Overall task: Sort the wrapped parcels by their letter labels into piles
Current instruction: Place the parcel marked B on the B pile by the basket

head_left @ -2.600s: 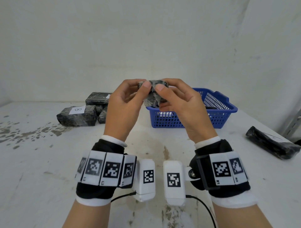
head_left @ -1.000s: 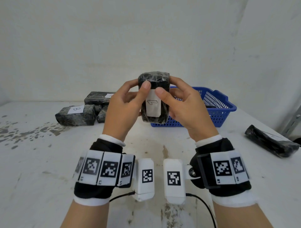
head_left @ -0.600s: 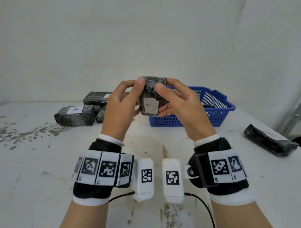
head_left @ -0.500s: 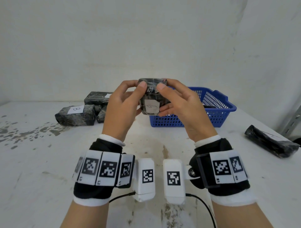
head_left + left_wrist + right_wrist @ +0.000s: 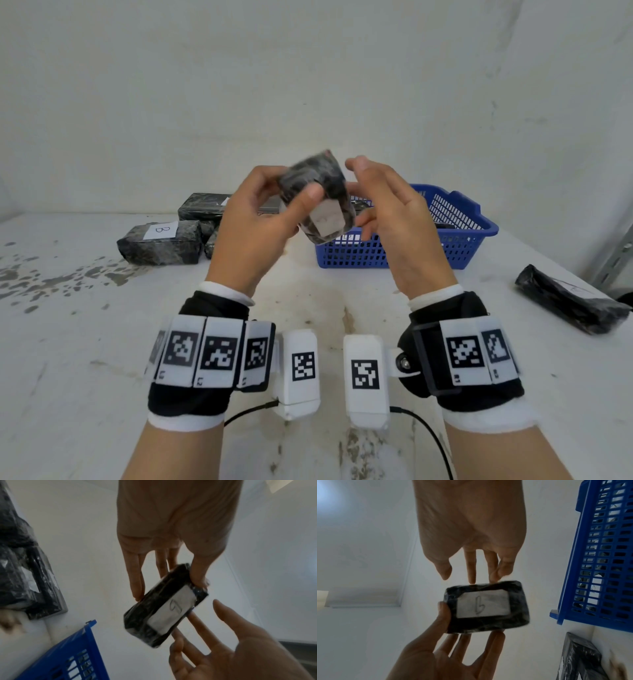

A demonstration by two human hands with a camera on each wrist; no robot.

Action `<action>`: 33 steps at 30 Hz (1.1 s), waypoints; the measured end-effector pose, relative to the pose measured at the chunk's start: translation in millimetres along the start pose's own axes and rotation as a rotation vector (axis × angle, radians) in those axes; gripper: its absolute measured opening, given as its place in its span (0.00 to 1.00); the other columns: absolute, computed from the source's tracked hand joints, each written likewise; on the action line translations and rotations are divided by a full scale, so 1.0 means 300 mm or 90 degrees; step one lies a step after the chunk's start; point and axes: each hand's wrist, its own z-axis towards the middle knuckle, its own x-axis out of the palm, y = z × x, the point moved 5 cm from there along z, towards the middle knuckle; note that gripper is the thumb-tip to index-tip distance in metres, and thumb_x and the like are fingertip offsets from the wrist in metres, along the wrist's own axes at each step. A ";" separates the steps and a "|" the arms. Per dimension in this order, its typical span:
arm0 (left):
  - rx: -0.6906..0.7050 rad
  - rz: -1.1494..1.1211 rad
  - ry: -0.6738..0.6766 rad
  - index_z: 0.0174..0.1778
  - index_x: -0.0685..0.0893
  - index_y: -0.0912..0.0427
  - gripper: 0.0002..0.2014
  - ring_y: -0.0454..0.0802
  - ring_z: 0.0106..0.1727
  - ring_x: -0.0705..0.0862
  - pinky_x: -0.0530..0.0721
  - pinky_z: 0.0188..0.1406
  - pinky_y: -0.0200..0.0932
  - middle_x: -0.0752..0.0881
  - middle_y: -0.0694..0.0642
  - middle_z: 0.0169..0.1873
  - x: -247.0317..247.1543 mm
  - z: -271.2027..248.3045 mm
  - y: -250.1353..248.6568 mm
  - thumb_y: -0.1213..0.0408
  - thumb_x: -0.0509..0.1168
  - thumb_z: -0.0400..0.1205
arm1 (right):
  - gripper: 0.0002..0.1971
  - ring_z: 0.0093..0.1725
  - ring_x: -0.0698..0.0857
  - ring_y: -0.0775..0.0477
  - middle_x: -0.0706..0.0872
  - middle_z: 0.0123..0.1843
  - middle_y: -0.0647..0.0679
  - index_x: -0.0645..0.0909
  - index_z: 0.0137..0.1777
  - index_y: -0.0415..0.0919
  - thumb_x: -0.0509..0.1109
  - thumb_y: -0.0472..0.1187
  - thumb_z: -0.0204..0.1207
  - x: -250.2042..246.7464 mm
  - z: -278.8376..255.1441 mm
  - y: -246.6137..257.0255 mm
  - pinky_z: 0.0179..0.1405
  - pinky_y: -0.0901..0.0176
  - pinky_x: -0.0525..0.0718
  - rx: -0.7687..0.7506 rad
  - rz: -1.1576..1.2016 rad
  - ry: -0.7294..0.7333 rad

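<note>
White table (image 5: 85, 359), parcels (image 5: 161, 241), perhaps stacked, basket (image 5: 459, 246)

black parcel (image 5: 317, 192), white label (image 5: 327, 216), blue basket (image 5: 455, 236)

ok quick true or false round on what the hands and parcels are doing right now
1. The left hand grips the small parcel in the air. True.
2. The right hand is clenched round that parcel. False: its fingers are straight and its thumb stands off the wrap.
3. The blue basket stands on the table behind the hands. True.
4. The parcel labelled B lies inside the basket. False: it lies on the table, left of the basket.
5. A black parcel lies by itself near the table's right edge. True.
</note>
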 end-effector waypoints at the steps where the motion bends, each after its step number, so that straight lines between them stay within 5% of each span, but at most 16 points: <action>1: -0.013 -0.041 -0.029 0.55 0.81 0.53 0.18 0.56 0.50 0.91 0.90 0.49 0.57 0.90 0.50 0.50 -0.006 0.001 0.001 0.49 0.74 0.75 | 0.11 0.35 0.85 0.66 0.90 0.52 0.47 0.86 0.59 0.51 0.68 0.52 0.84 -0.005 0.002 -0.003 0.32 0.76 0.78 0.005 -0.007 -0.006; 3: -0.034 -0.138 -0.066 0.62 0.76 0.53 0.14 0.57 0.43 0.92 0.91 0.42 0.51 0.90 0.53 0.48 -0.008 -0.002 -0.005 0.53 0.66 0.84 | 0.15 0.51 0.86 0.66 0.88 0.60 0.50 0.84 0.65 0.56 0.71 0.54 0.81 -0.009 0.010 -0.012 0.39 0.77 0.79 0.019 -0.027 0.001; 5: -0.032 -0.188 -0.064 0.69 0.71 0.45 0.14 0.56 0.43 0.92 0.90 0.38 0.47 0.90 0.52 0.46 0.000 -0.008 -0.019 0.56 0.59 0.87 | 0.20 0.60 0.87 0.54 0.89 0.62 0.50 0.80 0.71 0.59 0.74 0.54 0.79 -0.006 0.017 -0.026 0.49 0.66 0.83 0.025 -0.020 0.032; 7: -0.038 -0.197 -0.048 0.73 0.70 0.42 0.17 0.57 0.45 0.92 0.90 0.38 0.46 0.90 0.51 0.49 0.011 -0.011 -0.019 0.56 0.57 0.88 | 0.20 0.54 0.90 0.47 0.92 0.55 0.48 0.80 0.72 0.54 0.73 0.45 0.81 0.001 0.016 -0.024 0.46 0.54 0.89 0.016 0.042 0.067; 10: -0.064 -0.174 -0.043 0.74 0.74 0.46 0.21 0.50 0.45 0.92 0.90 0.41 0.45 0.89 0.52 0.52 0.014 -0.008 -0.002 0.59 0.65 0.84 | 0.17 0.44 0.89 0.41 0.91 0.50 0.45 0.81 0.70 0.46 0.71 0.38 0.82 -0.004 0.010 -0.006 0.36 0.55 0.88 -0.008 0.098 0.074; 16: -0.053 -0.144 -0.072 0.69 0.75 0.49 0.25 0.51 0.44 0.92 0.91 0.46 0.47 0.91 0.59 0.49 -0.007 -0.003 0.013 0.65 0.73 0.78 | 0.29 0.54 0.91 0.45 0.89 0.62 0.47 0.76 0.76 0.50 0.77 0.34 0.77 0.011 0.010 -0.013 0.45 0.59 0.88 -0.024 0.067 0.111; 21: -0.013 -0.083 -0.084 0.67 0.75 0.52 0.25 0.51 0.45 0.92 0.91 0.42 0.46 0.89 0.59 0.49 -0.014 0.000 0.011 0.64 0.76 0.76 | 0.30 0.55 0.92 0.42 0.91 0.58 0.46 0.71 0.77 0.55 0.76 0.37 0.78 0.013 0.012 -0.018 0.43 0.60 0.88 -0.026 0.082 0.092; 26: -0.051 0.022 -0.064 0.66 0.76 0.47 0.24 0.44 0.47 0.91 0.91 0.48 0.49 0.86 0.52 0.56 -0.038 0.011 0.029 0.54 0.75 0.75 | 0.24 0.38 0.90 0.46 0.94 0.49 0.43 0.70 0.67 0.48 0.78 0.41 0.77 0.008 0.014 -0.045 0.40 0.60 0.87 0.002 0.086 0.002; 30: -0.064 0.163 0.000 0.74 0.73 0.45 0.35 0.31 0.48 0.86 0.86 0.44 0.32 0.80 0.42 0.64 -0.113 0.041 0.025 0.53 0.78 0.71 | 0.21 0.39 0.92 0.47 0.91 0.54 0.38 0.76 0.67 0.47 0.77 0.42 0.77 0.026 0.016 -0.073 0.43 0.61 0.89 0.044 0.078 -0.003; 33: -0.125 0.299 0.089 0.75 0.73 0.43 0.42 0.45 0.59 0.85 0.84 0.60 0.47 0.80 0.44 0.66 -0.180 0.070 0.019 0.48 0.80 0.64 | 0.21 0.46 0.94 0.49 0.89 0.58 0.40 0.78 0.72 0.44 0.75 0.37 0.79 0.068 0.021 -0.103 0.52 0.53 0.92 0.075 0.088 0.020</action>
